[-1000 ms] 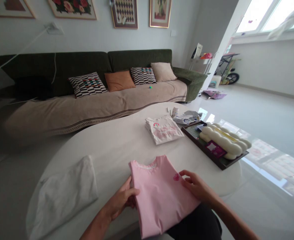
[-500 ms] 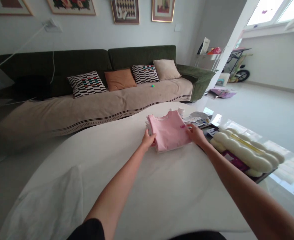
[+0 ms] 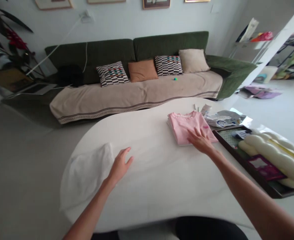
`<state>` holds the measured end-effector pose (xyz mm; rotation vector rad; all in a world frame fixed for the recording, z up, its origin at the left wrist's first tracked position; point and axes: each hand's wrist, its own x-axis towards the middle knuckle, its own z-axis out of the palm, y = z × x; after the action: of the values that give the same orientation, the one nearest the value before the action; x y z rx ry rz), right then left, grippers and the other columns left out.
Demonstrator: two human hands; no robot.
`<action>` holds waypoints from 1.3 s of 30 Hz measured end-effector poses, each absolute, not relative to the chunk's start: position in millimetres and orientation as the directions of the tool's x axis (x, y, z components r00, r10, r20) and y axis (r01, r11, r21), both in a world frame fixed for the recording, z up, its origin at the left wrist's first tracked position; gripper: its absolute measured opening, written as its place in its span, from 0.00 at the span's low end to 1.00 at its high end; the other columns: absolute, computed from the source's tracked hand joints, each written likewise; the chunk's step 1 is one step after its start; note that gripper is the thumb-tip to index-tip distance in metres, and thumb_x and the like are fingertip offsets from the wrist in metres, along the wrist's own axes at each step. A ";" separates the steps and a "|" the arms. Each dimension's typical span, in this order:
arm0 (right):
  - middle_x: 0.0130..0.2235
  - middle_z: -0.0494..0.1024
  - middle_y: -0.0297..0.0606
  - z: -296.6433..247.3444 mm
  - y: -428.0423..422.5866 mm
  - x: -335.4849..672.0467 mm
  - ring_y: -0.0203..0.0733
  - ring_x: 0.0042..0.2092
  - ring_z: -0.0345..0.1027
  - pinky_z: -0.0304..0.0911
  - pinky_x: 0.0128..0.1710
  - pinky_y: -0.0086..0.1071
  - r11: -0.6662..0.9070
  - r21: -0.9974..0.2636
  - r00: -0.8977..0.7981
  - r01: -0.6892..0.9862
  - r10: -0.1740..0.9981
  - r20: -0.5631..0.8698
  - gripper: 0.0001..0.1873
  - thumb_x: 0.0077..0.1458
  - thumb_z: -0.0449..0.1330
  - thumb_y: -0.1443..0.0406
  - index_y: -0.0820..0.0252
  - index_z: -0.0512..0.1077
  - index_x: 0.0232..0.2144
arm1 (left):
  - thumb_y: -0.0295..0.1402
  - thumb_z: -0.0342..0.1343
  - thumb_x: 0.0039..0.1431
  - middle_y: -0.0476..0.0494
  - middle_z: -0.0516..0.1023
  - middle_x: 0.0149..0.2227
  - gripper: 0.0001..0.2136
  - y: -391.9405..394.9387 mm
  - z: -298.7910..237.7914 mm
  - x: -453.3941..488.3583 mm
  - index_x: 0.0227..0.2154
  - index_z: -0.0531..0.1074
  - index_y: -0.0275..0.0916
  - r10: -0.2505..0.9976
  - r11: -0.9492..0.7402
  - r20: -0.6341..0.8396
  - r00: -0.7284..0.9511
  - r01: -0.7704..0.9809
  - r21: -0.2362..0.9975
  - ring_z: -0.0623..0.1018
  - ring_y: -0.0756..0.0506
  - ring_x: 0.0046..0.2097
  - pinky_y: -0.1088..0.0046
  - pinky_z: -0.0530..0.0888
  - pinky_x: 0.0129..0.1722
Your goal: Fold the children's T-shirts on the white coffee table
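Observation:
A folded pink shirt [image 3: 184, 125] lies on top of another folded garment at the far right of the white oval table [image 3: 157, 173]. My right hand [image 3: 200, 140] rests flat on the shirt's near edge, fingers stretched out. My left hand [image 3: 120, 165] hovers open over the table, fingers apart, just right of a white cloth [image 3: 87, 173] that lies at the table's left end. Neither hand holds anything.
A dark tray [image 3: 264, 181] with a cream bumpy cushion-like object [image 3: 274, 156] sits at the table's right edge. Crumpled papers [image 3: 222, 118] lie behind the shirts. A green sofa [image 3: 142, 50] with several pillows stands beyond the table.
The pink shirt was carried from the near edge and set down on the folded shirt at the far right. Both hands let go; the left hand drew back toward the white cloth.

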<state>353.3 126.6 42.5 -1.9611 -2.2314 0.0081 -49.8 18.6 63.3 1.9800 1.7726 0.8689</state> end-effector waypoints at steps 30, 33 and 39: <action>0.46 0.68 0.39 130.5 -126.2 144.1 0.45 0.50 0.58 0.59 0.45 0.36 0.583 -0.594 -0.655 0.554 0.746 0.122 0.03 0.48 0.56 0.68 0.57 0.70 0.26 | 0.29 0.53 0.50 0.49 0.71 0.27 0.05 -156.2 170.4 -134.9 0.26 0.73 0.44 0.811 -0.458 -0.200 0.549 0.810 0.366 0.68 0.46 0.37 0.70 0.59 0.40; 0.44 0.69 0.38 153.7 -134.4 166.3 0.40 0.43 0.64 0.63 0.41 0.36 0.556 -0.635 -0.661 0.536 0.744 0.094 0.08 0.55 0.53 0.62 0.57 0.70 0.35 | 0.33 0.55 0.50 0.52 0.70 0.25 0.04 -164.5 204.6 -144.9 0.24 0.72 0.42 0.616 -0.460 -0.325 0.718 0.663 0.591 0.69 0.49 0.34 0.77 0.61 0.36; 0.26 0.70 0.31 225.3 -37.6 176.4 0.32 0.28 0.63 0.58 0.29 0.26 0.514 -0.584 -0.570 0.629 0.815 0.103 0.10 0.49 0.59 0.61 0.64 0.70 0.27 | 0.39 0.55 0.49 0.52 0.68 0.22 0.12 -31.4 248.7 -158.0 0.21 0.71 0.35 0.843 -0.366 -0.208 0.497 0.811 0.456 0.67 0.52 0.27 0.80 0.61 0.29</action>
<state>176.4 -37.6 225.3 -1.1962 -2.3936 0.7063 -158.0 -31.4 248.7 2.2396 1.3580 0.0827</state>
